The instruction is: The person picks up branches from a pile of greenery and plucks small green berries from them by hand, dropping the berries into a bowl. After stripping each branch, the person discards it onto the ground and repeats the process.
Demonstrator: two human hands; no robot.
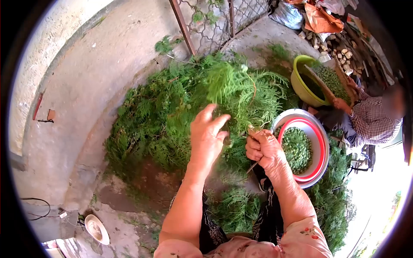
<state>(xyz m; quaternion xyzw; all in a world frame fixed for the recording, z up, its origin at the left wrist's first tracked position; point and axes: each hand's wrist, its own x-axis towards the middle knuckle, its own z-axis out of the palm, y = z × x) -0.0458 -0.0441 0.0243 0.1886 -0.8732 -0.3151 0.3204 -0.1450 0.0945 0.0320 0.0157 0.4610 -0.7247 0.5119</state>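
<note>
My right hand (265, 147) is closed around the woody stem of an evergreen branch (257, 99), whose feathery green sprays spread above my knuckles. The cut stem end sticks out below that fist. To its left, my left hand (208, 135) is open with fingers apart and nothing visible in it. Just beyond those fingertips a green sprig (221, 81) is smeared by motion. Beside my right hand stands a metal basin with a red-rimmed bowl (319, 155) in it, holding small pale green cones (297, 150).
A large heap of evergreen cuttings (159, 116) lies ahead and left. More cuttings lie between my legs. At right, a person in a checked shirt (376, 118) handles a tray of green cones (331, 81) over a yellow-green tub (297, 81). A metal fence (211, 30) stands behind.
</note>
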